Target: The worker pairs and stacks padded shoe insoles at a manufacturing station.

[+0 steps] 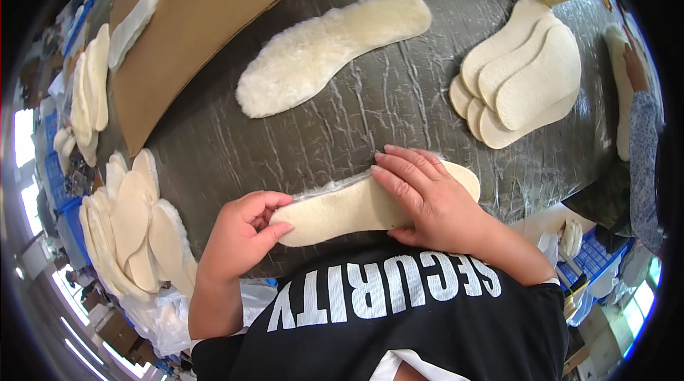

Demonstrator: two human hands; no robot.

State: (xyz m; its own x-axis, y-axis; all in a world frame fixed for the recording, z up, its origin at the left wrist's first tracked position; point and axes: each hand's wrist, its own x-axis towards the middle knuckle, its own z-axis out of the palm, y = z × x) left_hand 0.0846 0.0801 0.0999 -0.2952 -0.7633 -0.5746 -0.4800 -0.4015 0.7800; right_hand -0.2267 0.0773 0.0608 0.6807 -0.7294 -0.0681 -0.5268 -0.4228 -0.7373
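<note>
In front of me a cream insole (333, 215) lies smooth side up, with white fleece showing along its far edge. My left hand (239, 238) pinches its left end between thumb and fingers. Across its right half rests my right hand (438, 203), fingers over the far edge and thumb at the near edge. What is under the right palm is hidden. Farther off, a single insole (324, 53) lies with its fluffy fleece side up. To the right of that is a fanned stack of several cream insoles (538, 85), flat sides up.
Wrinkled clear plastic covers the dark table (206, 160). A brown board (192, 17) spans its far left. Piles of insoles (135, 231) sit along the left edge, near a white plastic bag (160, 324). At far right, another person's hand (634, 67) touches a long pale piece.
</note>
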